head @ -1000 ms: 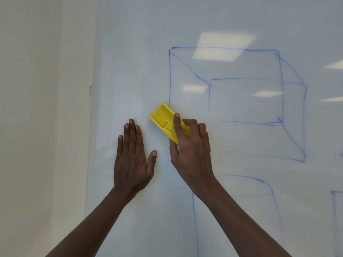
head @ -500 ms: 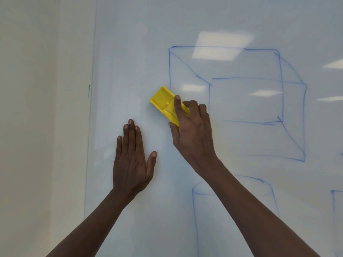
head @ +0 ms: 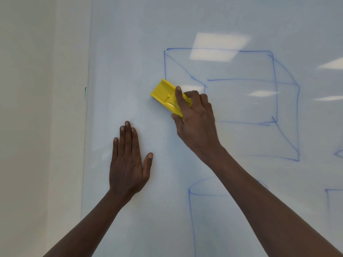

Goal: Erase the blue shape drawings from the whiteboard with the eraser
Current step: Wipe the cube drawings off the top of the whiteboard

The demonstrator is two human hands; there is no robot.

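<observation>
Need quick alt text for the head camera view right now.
The right hand presses a yellow plastic eraser against the whiteboard, on the left edge of a blue box drawing. The left hand lies flat on the board; a blue cylinder drawing remains below.

Off to the left, a plain cream wall; ceiling lights' reflections gleam up top and right.

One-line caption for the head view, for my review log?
Right hand presses the yellow eraser at the blue box drawing's left edge; left hand flat on the whiteboard.
</observation>
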